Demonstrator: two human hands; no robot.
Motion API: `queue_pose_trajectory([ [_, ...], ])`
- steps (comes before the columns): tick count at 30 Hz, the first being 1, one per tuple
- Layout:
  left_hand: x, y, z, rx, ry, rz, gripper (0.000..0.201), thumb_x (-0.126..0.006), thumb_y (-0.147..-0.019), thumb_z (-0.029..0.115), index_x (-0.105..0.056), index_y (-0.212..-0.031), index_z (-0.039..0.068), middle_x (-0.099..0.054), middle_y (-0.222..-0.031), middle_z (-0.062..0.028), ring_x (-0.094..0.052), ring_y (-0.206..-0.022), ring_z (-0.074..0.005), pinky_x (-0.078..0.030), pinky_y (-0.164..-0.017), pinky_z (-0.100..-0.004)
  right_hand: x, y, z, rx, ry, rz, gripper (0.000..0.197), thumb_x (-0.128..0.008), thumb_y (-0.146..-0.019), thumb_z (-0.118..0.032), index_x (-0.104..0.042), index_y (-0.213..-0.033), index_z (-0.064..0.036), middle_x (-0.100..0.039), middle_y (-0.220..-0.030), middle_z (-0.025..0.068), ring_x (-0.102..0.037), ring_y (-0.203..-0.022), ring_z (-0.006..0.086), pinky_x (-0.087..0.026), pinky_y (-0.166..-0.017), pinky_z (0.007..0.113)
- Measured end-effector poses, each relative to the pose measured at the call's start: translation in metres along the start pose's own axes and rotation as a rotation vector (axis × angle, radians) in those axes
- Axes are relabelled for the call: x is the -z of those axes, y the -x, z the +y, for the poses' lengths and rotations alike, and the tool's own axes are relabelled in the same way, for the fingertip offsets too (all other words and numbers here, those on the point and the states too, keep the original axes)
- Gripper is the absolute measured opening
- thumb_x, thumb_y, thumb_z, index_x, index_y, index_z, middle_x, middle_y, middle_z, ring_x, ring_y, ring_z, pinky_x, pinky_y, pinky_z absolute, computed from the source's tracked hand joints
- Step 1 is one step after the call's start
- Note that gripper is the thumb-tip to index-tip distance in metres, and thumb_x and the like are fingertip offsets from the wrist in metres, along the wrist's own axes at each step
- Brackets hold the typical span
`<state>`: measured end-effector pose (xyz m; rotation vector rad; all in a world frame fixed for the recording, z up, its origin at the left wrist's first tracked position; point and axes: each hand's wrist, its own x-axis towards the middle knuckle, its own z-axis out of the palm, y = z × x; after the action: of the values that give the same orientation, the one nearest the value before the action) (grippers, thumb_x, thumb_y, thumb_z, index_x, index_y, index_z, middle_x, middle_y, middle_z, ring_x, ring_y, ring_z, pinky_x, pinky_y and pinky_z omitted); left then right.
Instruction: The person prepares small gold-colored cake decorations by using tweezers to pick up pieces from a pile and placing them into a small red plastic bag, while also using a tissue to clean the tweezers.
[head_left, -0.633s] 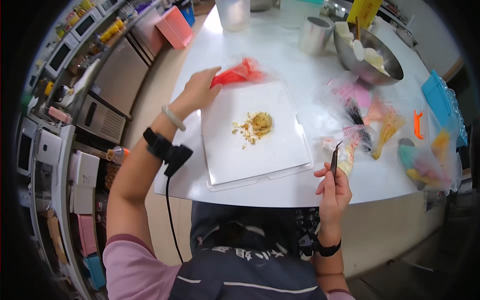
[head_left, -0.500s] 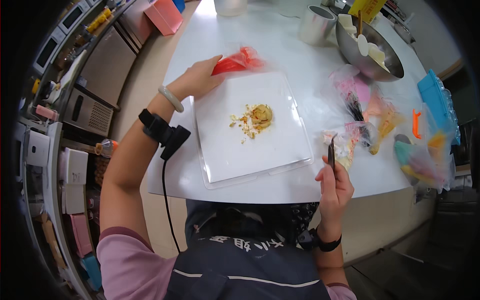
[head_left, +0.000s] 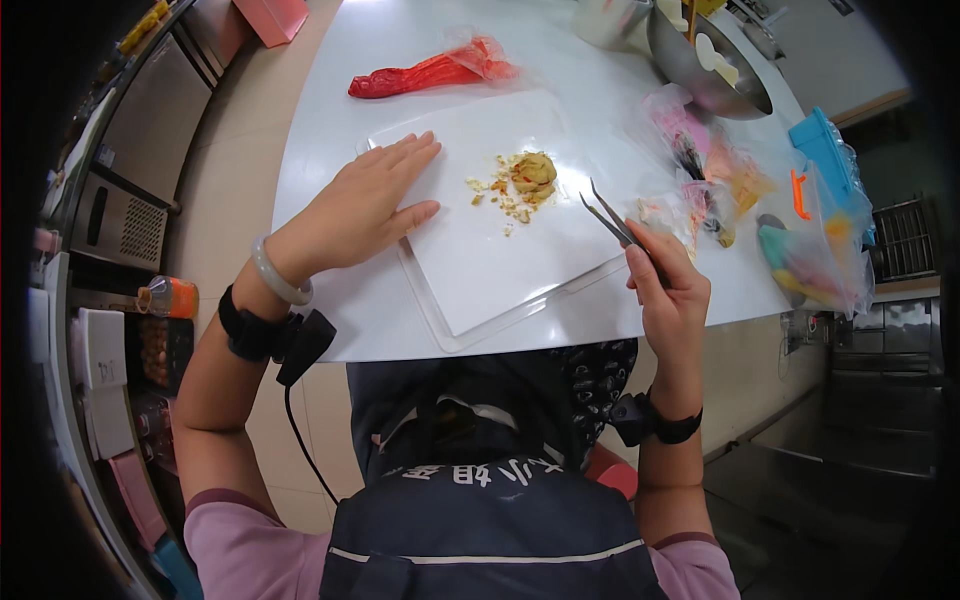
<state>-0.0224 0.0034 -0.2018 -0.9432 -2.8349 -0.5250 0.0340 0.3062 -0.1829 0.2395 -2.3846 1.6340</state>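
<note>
My left hand (head_left: 360, 202) is open, its fingers stretched flat over the left edge of a white square board (head_left: 480, 285) with a clear rim. On the board sits a crumbly yellow-brown lump (head_left: 533, 174) with reddish streaks, and loose crumbs (head_left: 492, 190) lie to its left. My right hand (head_left: 672, 278) grips a pair of dark curved-tip tweezers (head_left: 618, 226). Their points stand a little apart, right of the lump and not touching it. Beyond the board lies a red-filled piping bag (head_left: 415, 78), clear of both hands.
A steel bowl (head_left: 740, 93) with white chunks stands at the back right. Several used piping bags (head_left: 700, 165) lie right of the board, near an orange clip-like piece (head_left: 799, 194), a clear bag of coloured contents (head_left: 820, 260) and a blue basket (head_left: 832, 155). Shelves line the left.
My left hand has let go of the red piping bag and come back to the board's left edge. My right hand has turned the tweezers toward the lump. The view has shifted.
</note>
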Motion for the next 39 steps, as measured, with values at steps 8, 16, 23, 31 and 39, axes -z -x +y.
queue_pose_trajectory([
  [8, 0.007, 0.038, 0.030, 0.063, 0.058, -0.065, 0.074, -0.063, -0.076, 0.032, -0.029, -0.133, -0.001, -0.032, -0.137, -0.0191, -0.029, -0.128, -0.0329, -0.023, -0.105, -0.0428, -0.003, 0.009, 0.006, -0.083, -0.015, 0.014, 0.017, -0.067, -0.073, 0.004, -0.065, -0.089, 0.0048, -0.061, -0.077, 0.0040, -0.055, -0.067, 0.0068, -0.043, -0.062, 0.017],
  [16, -0.002, 0.065, 0.069, 0.140, 0.072, -0.093, 0.078, -0.061, -0.073, 0.043, -0.033, -0.131, -0.001, -0.032, -0.137, -0.0194, -0.029, -0.127, -0.0350, -0.024, -0.104, -0.0444, 0.004, -0.001, 0.022, -0.119, -0.552, 0.034, 0.007, -0.060, -0.078, 0.003, -0.057, -0.085, 0.0049, -0.056, -0.076, 0.0055, -0.049, -0.059, 0.0096, -0.040, -0.052, 0.022],
  [23, -0.009, 0.066, 0.078, 0.087, 0.020, -0.022, 0.071, -0.054, -0.075, 0.052, -0.043, -0.126, 0.004, -0.037, -0.134, -0.0161, -0.033, -0.126, -0.0327, -0.022, -0.103, -0.0462, -0.004, 0.002, 0.021, -0.098, -0.435, -0.096, 0.020, -0.054, -0.087, -0.008, -0.059, -0.097, 0.0086, -0.058, -0.076, 0.0112, -0.056, -0.060, 0.0144, -0.046, -0.053, 0.024],
  [31, -0.024, 0.064, 0.074, 0.000, -0.027, -0.014, 0.070, -0.041, -0.081, 0.059, -0.045, -0.123, 0.003, -0.044, -0.130, -0.0144, -0.037, -0.124, -0.0317, -0.019, -0.104, -0.0468, -0.011, -0.003, 0.016, 0.335, 0.141, -0.198, 0.023, -0.072, -0.066, 0.005, -0.064, -0.087, 0.0054, -0.061, -0.081, 0.0113, -0.060, -0.070, 0.0164, -0.048, -0.060, 0.022],
  [39, -0.025, 0.064, 0.077, 0.021, -0.040, -0.022, 0.071, -0.037, -0.081, 0.060, -0.047, -0.122, 0.004, -0.044, -0.130, -0.0127, -0.038, -0.124, -0.0299, -0.019, -0.104, -0.0459, -0.026, 0.002, 0.015, 0.527, 0.267, -0.159, 0.021, -0.071, -0.067, 0.005, -0.063, -0.086, 0.0025, -0.065, -0.083, 0.0156, -0.065, -0.075, 0.0228, -0.052, -0.062, 0.026],
])
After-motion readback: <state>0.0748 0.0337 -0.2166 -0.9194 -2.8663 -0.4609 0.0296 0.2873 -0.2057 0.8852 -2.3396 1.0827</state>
